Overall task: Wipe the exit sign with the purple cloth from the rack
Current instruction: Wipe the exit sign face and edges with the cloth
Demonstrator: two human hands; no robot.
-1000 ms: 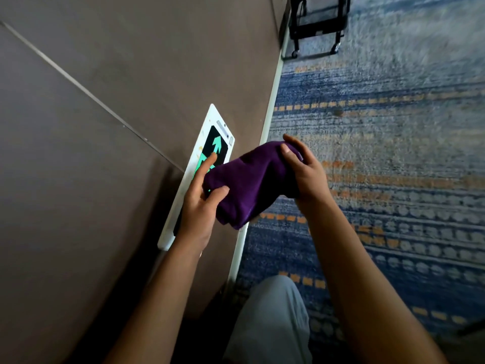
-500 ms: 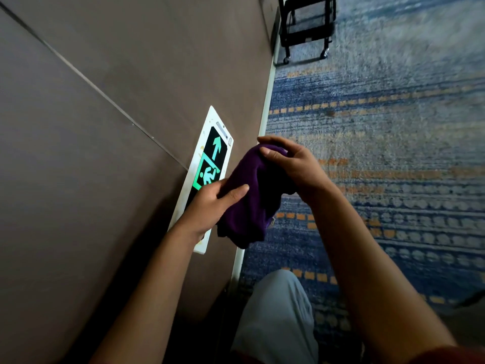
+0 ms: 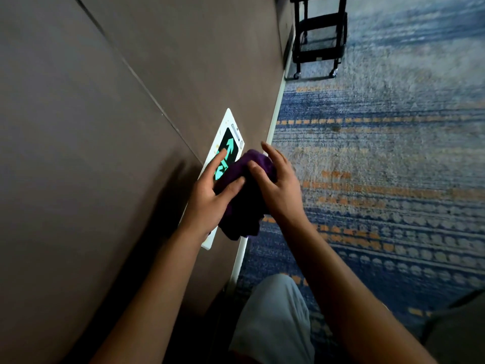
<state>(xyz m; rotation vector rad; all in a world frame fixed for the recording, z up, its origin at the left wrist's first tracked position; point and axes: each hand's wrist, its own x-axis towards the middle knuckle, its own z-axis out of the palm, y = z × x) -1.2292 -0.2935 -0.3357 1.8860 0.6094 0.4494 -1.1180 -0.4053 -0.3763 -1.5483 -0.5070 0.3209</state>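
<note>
A single head-worn wide-angle view looks steeply down and forward along a brown wall point(image 3: 110, 127) on the left and patterned blue carpet point(image 3: 380, 158) on the right. It sits close above the person's forearms, with both hands point(image 3: 207, 198) near frame centre in front of a low exit sign point(image 3: 231, 143). A black wheeled rack point(image 3: 319, 35) stands far off at the top edge, and a knee point(image 3: 273, 319) fills the bottom.

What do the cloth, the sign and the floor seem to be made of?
Cloth: soft purple fabric, probably microfibre or terry; it bunches in thick matte folds.
Sign: smooth white frame, likely plastic, around a glossy dark panel with a glowing green arrow.
Floor: woven carpet with a fuzzy pile and blue and orange bands.
</note>
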